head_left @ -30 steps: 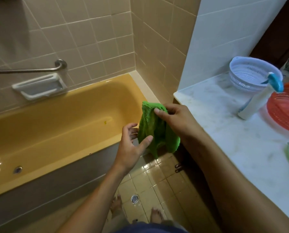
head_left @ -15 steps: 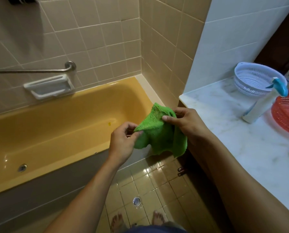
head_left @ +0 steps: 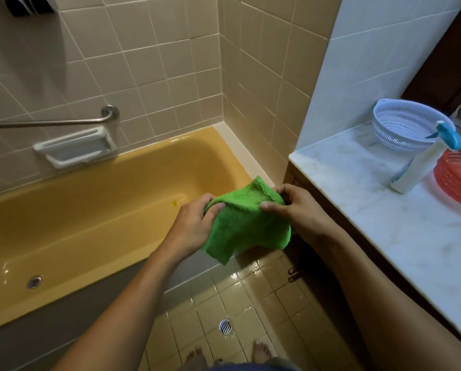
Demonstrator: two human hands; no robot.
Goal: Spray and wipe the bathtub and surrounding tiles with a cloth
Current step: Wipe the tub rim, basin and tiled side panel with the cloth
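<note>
A green fluffy cloth (head_left: 246, 226) hangs in the air over the near right corner of the yellow bathtub (head_left: 95, 210). My left hand (head_left: 194, 226) grips its left edge and my right hand (head_left: 296, 207) pinches its upper right edge, so the cloth is stretched between them. A white spray bottle with a blue trigger (head_left: 425, 159) stands untouched on the marble counter (head_left: 384, 210) to the right. Beige tiles (head_left: 170, 62) cover the walls around the tub.
A metal grab bar (head_left: 50, 123) and a white soap dish (head_left: 75, 149) are fixed to the wall above the tub. A white basket (head_left: 403, 124) and a red basket (head_left: 459, 175) sit on the counter. The tiled floor is wet, with a drain (head_left: 225, 326) near my bare feet.
My left hand has closed on the cloth's left edge, and both hands have spread the bunched cloth out between them. The view has tilted slightly upward.
</note>
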